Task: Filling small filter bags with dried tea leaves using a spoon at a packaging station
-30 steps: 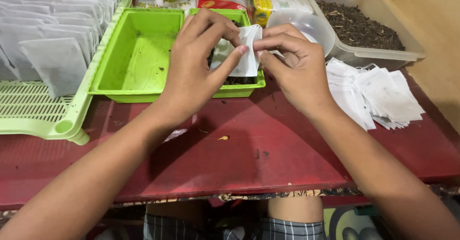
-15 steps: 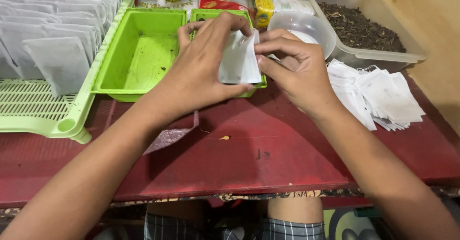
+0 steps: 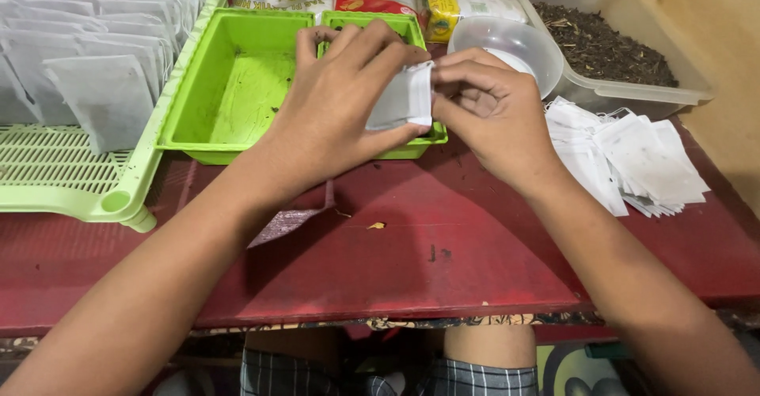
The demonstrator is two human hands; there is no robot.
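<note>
Both hands pinch one small white paper sachet [image 3: 405, 99] above the front edge of a green two-part tray [image 3: 237, 79]. My left hand [image 3: 336, 99] wraps its left side, fingers over the top and thumb beneath. The sachet's right edge sits between the thumb and fingers of my right hand [image 3: 483, 111]. A pile of flat empty white sachets [image 3: 633, 159] lies on the red table [image 3: 443, 253] just right of my right wrist.
A clear tub of dark dried leaves [image 3: 606, 44] stands at the back right, a clear bowl [image 3: 511, 48] beside it. A pale green rack [image 3: 71, 166] at the left holds several upright filled sachets. Colourful packets [image 3: 372, 0] line the back.
Both hands have turned the sachet and closed in on it; it now stands more upright between them. The left fingers have moved over its top.
</note>
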